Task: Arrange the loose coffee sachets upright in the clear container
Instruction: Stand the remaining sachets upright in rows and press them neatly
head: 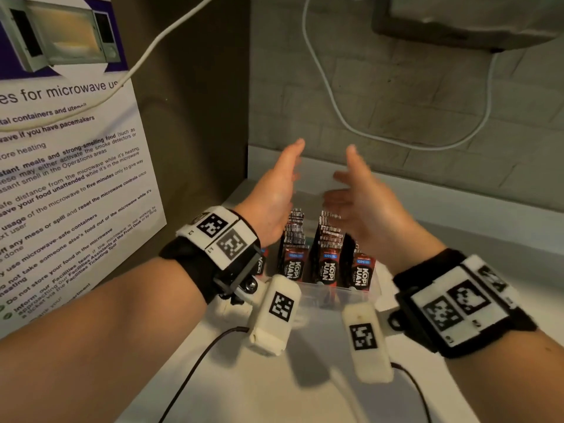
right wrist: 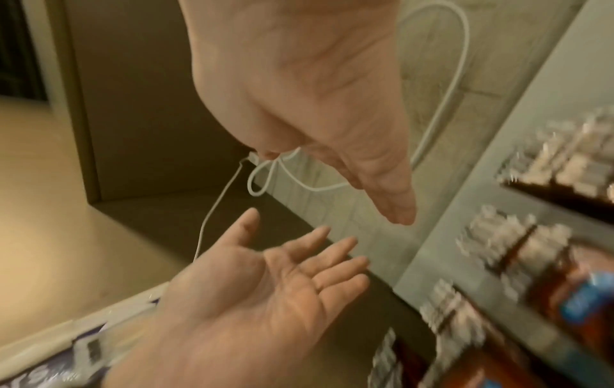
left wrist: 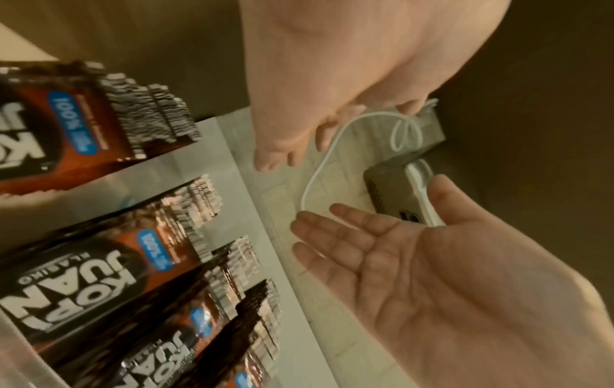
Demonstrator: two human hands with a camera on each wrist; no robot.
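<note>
Brown Kopi Juan coffee sachets [head: 328, 264] stand upright in several rows inside the clear container [head: 351, 296] on the white counter. Both hands hover just above and behind the rows, palms facing each other, fingers straight, holding nothing. My left hand [head: 283, 178] is over the left side of the container and my right hand [head: 354, 190] over the right side. In the left wrist view the left hand [left wrist: 332, 65] is at the top, the right hand [left wrist: 432, 275] below it and the sachets [left wrist: 83, 275] on the left. The right wrist view shows the right hand [right wrist: 299, 92], the left hand [right wrist: 259, 288] and blurred sachets [right wrist: 538, 257].
A microwave-rules poster [head: 61, 148] covers the panel on the left. A white cable [head: 329, 96] loops down the tiled back wall from a grey appliance [head: 457, 19] at the top right. The white counter [head: 274, 386] stretches toward me, crossed by black wrist-camera leads.
</note>
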